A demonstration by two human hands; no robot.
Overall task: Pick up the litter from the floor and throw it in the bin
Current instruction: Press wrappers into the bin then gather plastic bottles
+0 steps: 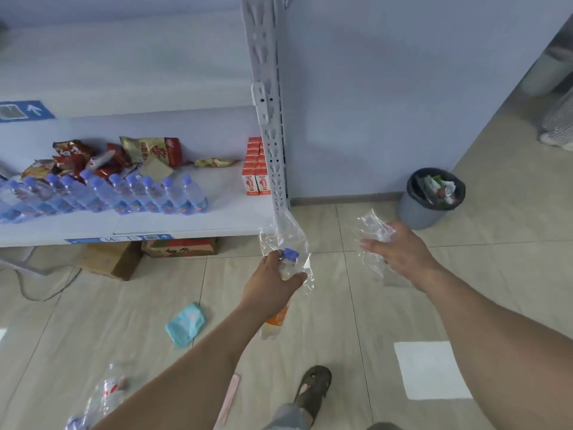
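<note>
My left hand [273, 287] grips a clear plastic bottle [290, 262] with a blue cap, together with a sheet of clear plastic wrap [286, 231] that sticks up above it. My right hand [397, 252] is closed on crumpled clear plastic [370, 228]. A grey bin [418, 212] with a black liner, partly filled with rubbish, stands against the wall to the upper right of my right hand. On the floor lie a teal wrapper [186, 324], a crushed clear bottle [104, 395] and a pink strip [229, 398].
A white metal shelf [192, 221] on the left holds rows of water bottles [124, 193], snack bags and red cartons [255, 175]. Cardboard boxes [114, 259] sit under it. My sandalled foot [313, 389] is at the bottom. A white floor patch [431, 370] lies at right.
</note>
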